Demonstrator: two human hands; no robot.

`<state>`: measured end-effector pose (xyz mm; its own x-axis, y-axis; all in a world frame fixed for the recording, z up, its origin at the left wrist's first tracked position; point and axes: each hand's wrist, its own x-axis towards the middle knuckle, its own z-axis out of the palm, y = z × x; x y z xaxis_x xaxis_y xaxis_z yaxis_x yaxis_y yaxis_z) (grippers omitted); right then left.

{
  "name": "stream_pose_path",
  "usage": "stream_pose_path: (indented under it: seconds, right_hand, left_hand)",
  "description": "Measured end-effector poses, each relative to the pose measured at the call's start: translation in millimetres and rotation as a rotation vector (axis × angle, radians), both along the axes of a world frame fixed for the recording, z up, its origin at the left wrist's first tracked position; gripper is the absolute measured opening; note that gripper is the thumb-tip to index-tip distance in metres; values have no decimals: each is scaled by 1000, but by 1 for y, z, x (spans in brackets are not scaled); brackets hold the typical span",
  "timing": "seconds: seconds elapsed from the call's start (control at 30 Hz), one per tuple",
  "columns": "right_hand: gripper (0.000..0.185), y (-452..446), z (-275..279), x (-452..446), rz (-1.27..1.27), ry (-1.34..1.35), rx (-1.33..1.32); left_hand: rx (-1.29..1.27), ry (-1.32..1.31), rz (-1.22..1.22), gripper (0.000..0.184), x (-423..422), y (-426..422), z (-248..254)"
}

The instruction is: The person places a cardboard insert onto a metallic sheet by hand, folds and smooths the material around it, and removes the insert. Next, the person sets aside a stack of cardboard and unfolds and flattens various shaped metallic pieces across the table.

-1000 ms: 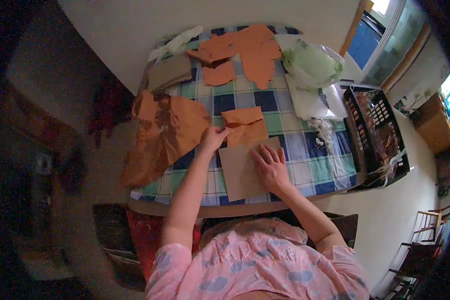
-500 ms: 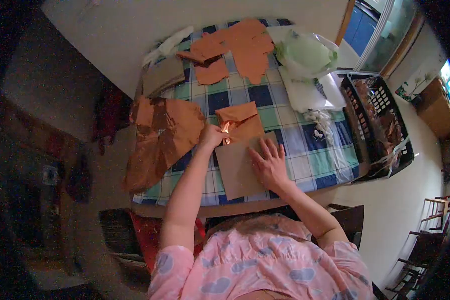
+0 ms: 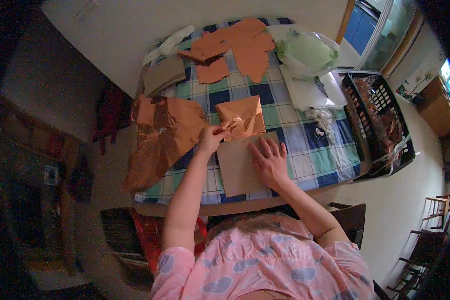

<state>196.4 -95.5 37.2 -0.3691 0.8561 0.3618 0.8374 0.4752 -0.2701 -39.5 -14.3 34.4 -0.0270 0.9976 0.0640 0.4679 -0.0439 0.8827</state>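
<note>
My left hand (image 3: 212,138) pinches the lower left corner of a shiny copper-coloured foil sheet (image 3: 241,114), which is raised and creased. Below the foil lies a flat grey-brown cardboard sheet (image 3: 237,172), partly under the foil's lower edge. My right hand (image 3: 270,162) rests on the cardboard's right side, fingers spread and flat. Left of my left hand is a large crumpled copper foil piece (image 3: 167,127), lying over the table's left edge.
A checked cloth (image 3: 300,142) covers the table. Irregular copper-coloured sheets (image 3: 250,50) lie at the far side, near a cardboard stack (image 3: 162,77). At right are a greenish plastic bag (image 3: 307,52), white tangled strips (image 3: 322,122) and a black basket (image 3: 380,112).
The foil has shifted, its top spreading out flatter and its lower edge lifting over the cardboard. My left hand keeps its pinch near the corner. My right hand has hardly moved.
</note>
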Motion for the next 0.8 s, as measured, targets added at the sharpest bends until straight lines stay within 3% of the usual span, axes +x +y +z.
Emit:
stream_pose_path:
  seconds: [0.2,0.3,0.4,0.43,0.53,0.63,0.73,0.8]
  right_hand:
    - [50,-4,4,1,3,23,-24]
    - [49,-3,4,1,6,5,-16]
    - [49,1,-7,3,13,-107,-129]
    - [50,2,-12,4,15,-159,-189]
    - [45,2,-21,7,57,80,-108]
    - [42,6,-32,11,83,59,-72]
    - [37,21,-38,41,189,321,-153]
    - [35,29,-13,57,27,943,-632]
  left_hand:
    - [340,132,-7,14,18,-42,30]
    - [379,263,15,15,12,-47,5]
    - [599,344,-110,20,10,-54,4]
    - [622,405,-116,19,10,-56,4]
    - [651,542,-135,18,11,-62,6]
    - [606,577,-149,16,13,-65,6]
    - [587,600,-143,16,14,-65,5]
    - [601,613,-127,17,16,-66,6]
